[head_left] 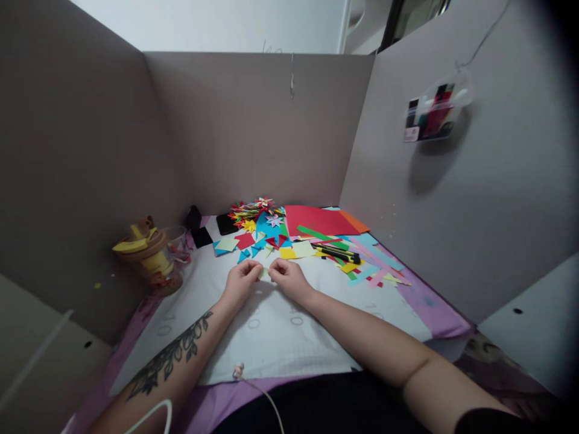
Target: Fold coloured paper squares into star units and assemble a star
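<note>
Readable text: basically none. Clear plastic pouch hung on the right cardboard wall held red, black and white cards, print too small to read. White mat on the surface carried faint oval outlines like zeros, no legible words. Left hand and right hand met over the far part of the mat, fingers of both pinched together on a small pale green paper scrap, one hand at each end. Scrap sat just above the mat between the two sets of fingertips, long axis roughly left-right across the view; too small to tell which way any tip pointed. Just beyond the hands lay loose coloured paper offcuts in blue, red and yellow. Farther right, a yellow-and-black utility knife lay on coloured strips, long axis near left-right, slightly tilted. Large red paper sheet lay behind it. Pile of folded multicolour paper stars sat near the back wall, black phone just beside it. Glass jar with yellow lid stood at the left edge, well apart from the hands. Purple cloth lay under the mat.
</note>
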Demonstrator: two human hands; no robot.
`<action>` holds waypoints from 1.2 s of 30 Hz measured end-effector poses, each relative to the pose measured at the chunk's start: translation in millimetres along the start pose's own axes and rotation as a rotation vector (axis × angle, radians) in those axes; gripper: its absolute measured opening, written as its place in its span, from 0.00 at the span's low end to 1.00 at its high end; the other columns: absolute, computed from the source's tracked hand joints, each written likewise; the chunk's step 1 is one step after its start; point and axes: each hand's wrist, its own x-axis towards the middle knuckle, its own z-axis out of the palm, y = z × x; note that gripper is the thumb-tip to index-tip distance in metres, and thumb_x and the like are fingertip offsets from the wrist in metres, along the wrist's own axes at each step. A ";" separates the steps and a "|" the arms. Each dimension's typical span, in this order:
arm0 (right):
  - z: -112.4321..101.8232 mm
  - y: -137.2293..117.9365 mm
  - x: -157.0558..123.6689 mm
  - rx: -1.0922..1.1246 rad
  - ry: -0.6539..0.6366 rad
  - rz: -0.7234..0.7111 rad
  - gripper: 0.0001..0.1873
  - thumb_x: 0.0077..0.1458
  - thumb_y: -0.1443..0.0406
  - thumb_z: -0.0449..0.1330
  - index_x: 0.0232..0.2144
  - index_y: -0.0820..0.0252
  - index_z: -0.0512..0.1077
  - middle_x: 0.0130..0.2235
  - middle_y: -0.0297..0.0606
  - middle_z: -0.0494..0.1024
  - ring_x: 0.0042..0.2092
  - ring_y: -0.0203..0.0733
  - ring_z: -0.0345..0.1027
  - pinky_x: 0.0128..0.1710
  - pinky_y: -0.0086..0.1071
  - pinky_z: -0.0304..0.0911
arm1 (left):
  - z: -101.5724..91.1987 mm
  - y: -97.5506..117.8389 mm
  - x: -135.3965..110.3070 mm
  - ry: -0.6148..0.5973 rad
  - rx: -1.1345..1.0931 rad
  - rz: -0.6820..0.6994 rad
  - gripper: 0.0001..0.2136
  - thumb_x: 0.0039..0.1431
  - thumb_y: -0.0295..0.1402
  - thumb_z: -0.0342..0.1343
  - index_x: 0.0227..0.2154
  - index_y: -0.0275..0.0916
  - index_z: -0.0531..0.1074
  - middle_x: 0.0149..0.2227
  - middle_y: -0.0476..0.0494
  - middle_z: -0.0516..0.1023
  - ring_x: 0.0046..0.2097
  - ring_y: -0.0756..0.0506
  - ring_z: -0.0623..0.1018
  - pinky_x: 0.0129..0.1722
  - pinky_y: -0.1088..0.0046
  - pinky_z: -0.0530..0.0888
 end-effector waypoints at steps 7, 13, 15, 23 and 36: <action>-12.3 8.6 5.8 0.115 0.019 0.092 0.04 0.45 0.67 0.54 0.21 0.60 0.65 0.20 0.30 0.67 0.25 0.34 0.62 0.27 0.27 0.57 | -5.4 -8.3 4.1 0.080 -0.086 -0.039 0.09 0.48 0.38 0.55 0.24 0.36 0.71 0.20 0.52 0.69 0.24 0.52 0.67 0.26 0.78 0.63; -13.4 5.1 2.6 -0.078 0.054 -0.180 0.06 0.45 0.69 0.55 0.29 0.59 0.67 0.32 0.35 0.70 0.35 0.38 0.64 0.34 0.31 0.61 | -3.3 -5.9 1.2 0.058 -0.091 -0.094 0.10 0.47 0.38 0.56 0.23 0.35 0.71 0.21 0.53 0.69 0.24 0.53 0.67 0.26 0.79 0.64; -9.6 2.6 -0.6 -0.182 -0.004 -0.339 0.13 0.43 0.73 0.54 0.34 0.58 0.68 0.38 0.37 0.70 0.42 0.41 0.63 0.42 0.35 0.61 | -2.0 -6.5 0.7 0.038 -0.099 -0.112 0.10 0.47 0.38 0.56 0.26 0.35 0.73 0.22 0.52 0.70 0.25 0.52 0.68 0.27 0.79 0.65; -6.7 5.3 -1.9 -0.268 -0.031 -0.389 0.12 0.46 0.74 0.55 0.35 0.58 0.68 0.37 0.38 0.69 0.43 0.42 0.62 0.45 0.36 0.60 | 2.4 -12.9 -1.1 -0.104 -0.091 -0.113 0.17 0.49 0.36 0.53 0.41 0.34 0.74 0.28 0.47 0.75 0.27 0.50 0.71 0.27 0.77 0.66; -7.9 12.5 1.6 -0.163 -0.005 -0.202 0.15 0.46 0.73 0.50 0.35 0.59 0.71 0.35 0.35 0.74 0.33 0.36 0.65 0.34 0.29 0.60 | 0.5 -15.0 -0.9 -0.103 0.045 0.058 0.14 0.48 0.30 0.53 0.39 0.35 0.72 0.37 0.44 0.76 0.33 0.49 0.73 0.33 0.75 0.69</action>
